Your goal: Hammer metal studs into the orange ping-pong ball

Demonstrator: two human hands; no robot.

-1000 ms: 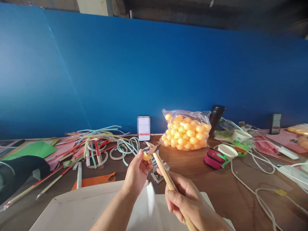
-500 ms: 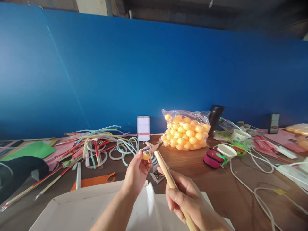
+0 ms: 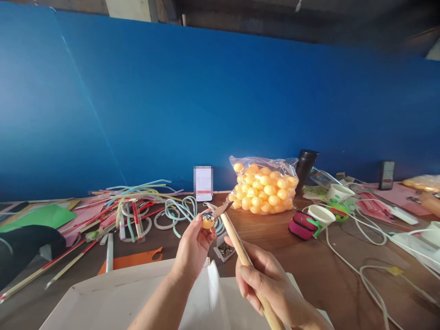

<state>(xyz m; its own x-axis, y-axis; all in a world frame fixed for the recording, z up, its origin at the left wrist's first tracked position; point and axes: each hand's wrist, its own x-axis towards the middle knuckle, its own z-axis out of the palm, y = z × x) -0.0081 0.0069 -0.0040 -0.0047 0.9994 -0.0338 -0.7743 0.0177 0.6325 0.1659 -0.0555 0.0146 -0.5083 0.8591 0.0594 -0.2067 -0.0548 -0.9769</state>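
Bag of balls (image 3: 263, 187) and small box (image 3: 224, 250) lie beyond the ball (image 3: 208, 221). Left hand (image 3: 193, 247) pinches ball; right hand (image 3: 271, 286) grips knife (image 3: 237, 247), tip touching it.

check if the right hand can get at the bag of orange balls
Probably reachable: nothing stands between the right hand and the bag of orange balls, but its grip is taken by a wooden-handled tool.

table (image 3: 275, 236) | bag of balls (image 3: 263, 188) | paper cup (image 3: 321, 213) | tubes (image 3: 144, 206) (tangled) | white tray (image 3: 137, 293)
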